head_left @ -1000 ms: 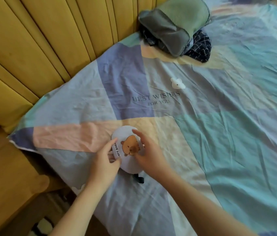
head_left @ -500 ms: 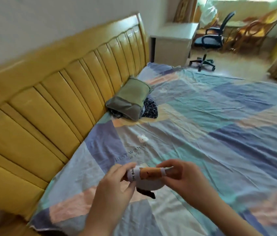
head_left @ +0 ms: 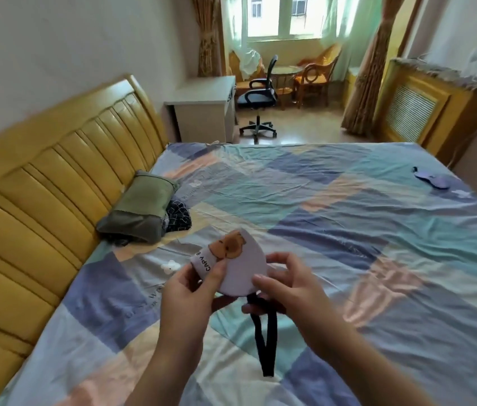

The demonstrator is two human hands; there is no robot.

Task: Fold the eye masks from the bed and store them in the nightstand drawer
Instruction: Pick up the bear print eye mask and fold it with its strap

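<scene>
I hold a folded pale lilac eye mask (head_left: 241,272) with a brown bear print up above the bed (head_left: 334,230). My left hand (head_left: 193,284) pinches its left edge, thumb over the printed lettering. My right hand (head_left: 282,284) grips its lower right edge. The mask's black elastic strap (head_left: 265,341) dangles below my hands. A second, purple eye mask (head_left: 433,180) lies flat on the far right of the bed. The nightstand drawer is out of view.
A yellow padded headboard (head_left: 55,186) runs along the left. A green-grey pillow (head_left: 140,209) lies on dark patterned cloth beside it. Past the bed stand a white desk (head_left: 205,109), a black office chair (head_left: 257,98) and wooden chairs by the window.
Both hands lifted the folded mask off the bed and raised it. My view tilted up from the bedspread to the room, and the strap now hangs free.
</scene>
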